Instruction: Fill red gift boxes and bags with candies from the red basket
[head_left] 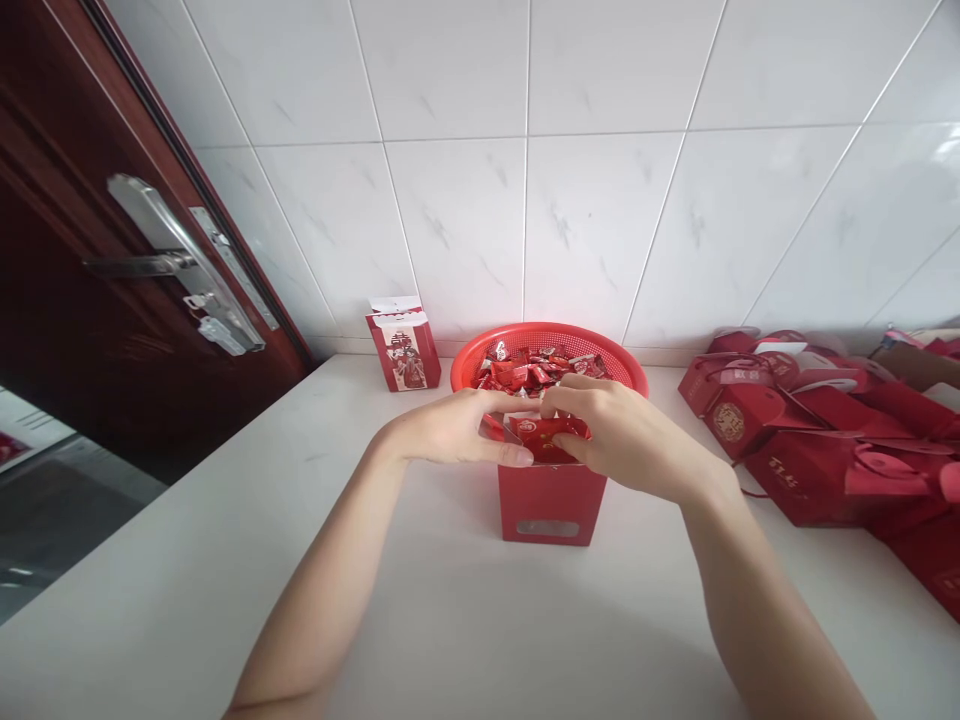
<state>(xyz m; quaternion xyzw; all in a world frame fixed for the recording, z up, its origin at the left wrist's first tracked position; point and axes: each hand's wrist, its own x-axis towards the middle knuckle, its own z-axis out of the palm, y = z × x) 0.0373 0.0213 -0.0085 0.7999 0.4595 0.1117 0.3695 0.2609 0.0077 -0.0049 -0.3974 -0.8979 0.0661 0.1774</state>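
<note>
A red paper candy box [551,505] stands upright on the white table, with an oval window low on its front. My left hand [457,428] holds the box at its top left, thumb at the near side and fingers behind. At the box's mouth my right hand [611,425] is closed on a red candy packet [541,436], its thumb pressing the wrapper. Just behind the box sits a red plastic basket [480,355] holding many wrapped candies [544,368]. My hands hide part of the box's top and the basket's near side.
Another red box [405,350] with a printed figure stands by the tiled wall, back left. Several folded red gift boxes [817,470] crowd the table's right side. Left of the table [360,610] is a dark red door [97,130] with a metal handle [142,264] and keys.
</note>
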